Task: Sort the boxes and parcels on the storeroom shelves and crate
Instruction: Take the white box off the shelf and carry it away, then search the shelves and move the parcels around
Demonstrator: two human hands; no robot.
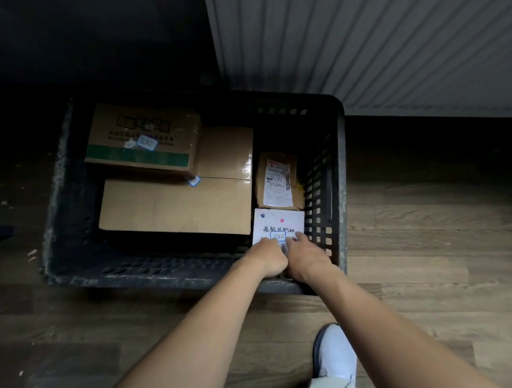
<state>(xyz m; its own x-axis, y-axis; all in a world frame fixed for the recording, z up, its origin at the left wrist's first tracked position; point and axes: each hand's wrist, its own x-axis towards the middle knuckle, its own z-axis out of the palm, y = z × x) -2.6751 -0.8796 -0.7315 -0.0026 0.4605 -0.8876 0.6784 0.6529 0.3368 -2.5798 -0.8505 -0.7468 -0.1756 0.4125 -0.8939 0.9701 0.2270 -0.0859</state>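
The floor (pixel 427 245) is wood-grain plank, brown-grey, its boards running left to right; it is brightest at the right and lower middle and sinks into deep shadow toward the left; a white ribbed panel (pixel 374 42) with long parallel ridges fills the upper right, a dark strip below its lower edge; the upper left is almost black and nothing there can be made out; a few pale scraps (pixel 31 253) lie on the boards at the left.
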